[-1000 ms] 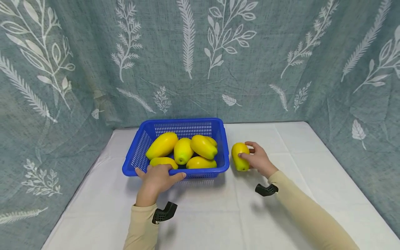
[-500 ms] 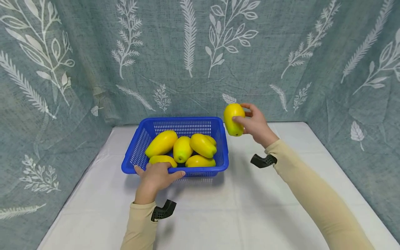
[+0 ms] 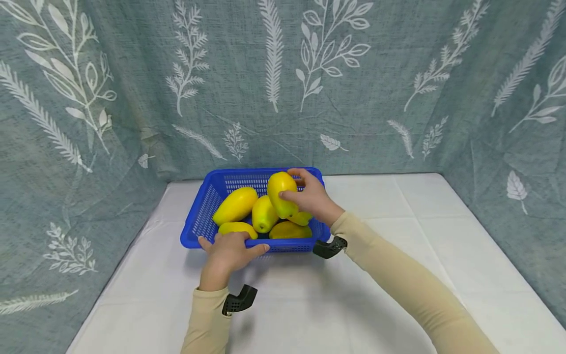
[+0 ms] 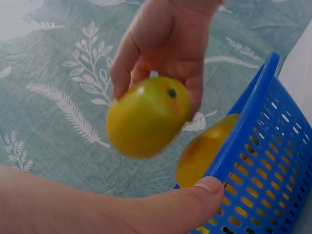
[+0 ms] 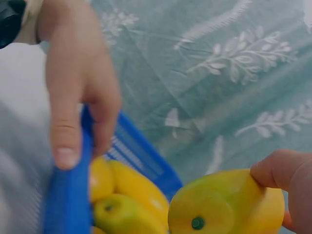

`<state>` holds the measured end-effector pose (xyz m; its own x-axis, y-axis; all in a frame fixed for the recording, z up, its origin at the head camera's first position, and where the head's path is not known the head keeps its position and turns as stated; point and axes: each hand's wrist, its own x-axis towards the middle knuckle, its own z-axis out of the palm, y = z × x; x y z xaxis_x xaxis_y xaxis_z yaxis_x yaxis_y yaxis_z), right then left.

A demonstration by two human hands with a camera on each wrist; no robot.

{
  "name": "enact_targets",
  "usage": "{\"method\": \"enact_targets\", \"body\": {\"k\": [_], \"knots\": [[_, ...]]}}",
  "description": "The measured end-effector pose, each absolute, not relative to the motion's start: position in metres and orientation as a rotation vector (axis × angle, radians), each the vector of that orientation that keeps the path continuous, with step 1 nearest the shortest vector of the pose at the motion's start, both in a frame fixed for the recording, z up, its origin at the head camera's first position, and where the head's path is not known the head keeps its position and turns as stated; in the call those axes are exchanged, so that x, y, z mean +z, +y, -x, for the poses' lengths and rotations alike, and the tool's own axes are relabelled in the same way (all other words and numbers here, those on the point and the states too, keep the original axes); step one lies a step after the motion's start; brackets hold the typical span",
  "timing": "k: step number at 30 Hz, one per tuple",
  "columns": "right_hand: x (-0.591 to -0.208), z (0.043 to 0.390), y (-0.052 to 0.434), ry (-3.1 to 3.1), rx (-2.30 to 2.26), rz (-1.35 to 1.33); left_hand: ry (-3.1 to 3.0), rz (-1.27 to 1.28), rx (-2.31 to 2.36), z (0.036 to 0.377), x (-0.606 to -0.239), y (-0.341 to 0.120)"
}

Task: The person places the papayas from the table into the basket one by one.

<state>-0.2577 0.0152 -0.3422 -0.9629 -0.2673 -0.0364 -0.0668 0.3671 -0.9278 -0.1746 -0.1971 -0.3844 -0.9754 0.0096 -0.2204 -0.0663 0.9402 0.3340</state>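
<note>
My right hand (image 3: 311, 196) holds a yellow papaya-shaped fruit (image 3: 281, 194) between thumb and fingers, above the right half of a blue plastic basket (image 3: 194, 238). The fruit's greenish end, with a small dark green stem spot, points down in the head view. At the basket's near rim, my left hand (image 3: 230, 255) grips the edge, thumb (image 4: 195, 197) outside and fingers over the inside. Several similar fruits lie in the basket, among them a large one (image 3: 236, 205) at the left and one (image 3: 264, 215) in the middle. The held fruit partly covers those at the right.
A white cloth (image 3: 389, 275) covers the table beneath the basket. Grey-green curtains (image 3: 353, 98) with white leaf prints hang behind and at both sides. Each wrist carries a black camera mount (image 3: 240, 299).
My right hand has lifted the fruit from the table right of the basket and carried it left over the basket. My left hand keeps its grip on the rim.
</note>
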Motion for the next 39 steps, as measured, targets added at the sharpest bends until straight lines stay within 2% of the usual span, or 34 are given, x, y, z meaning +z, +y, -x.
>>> {"method": "enact_targets", "body": {"k": [21,32,39], "knots": [[-0.392,0.247,-0.008,2.517,-1.5,0.313,2.913,0.014,0.542,0.172,-0.384,-0.197],[-0.386,0.244,0.003,2.489,-1.488,0.267,2.917,0.001,0.554,0.172,-0.384,-0.197],[-0.364,0.241,0.045,2.523,-1.518,0.278,2.919,0.005,0.548,0.172,-0.384,-0.198]]}}
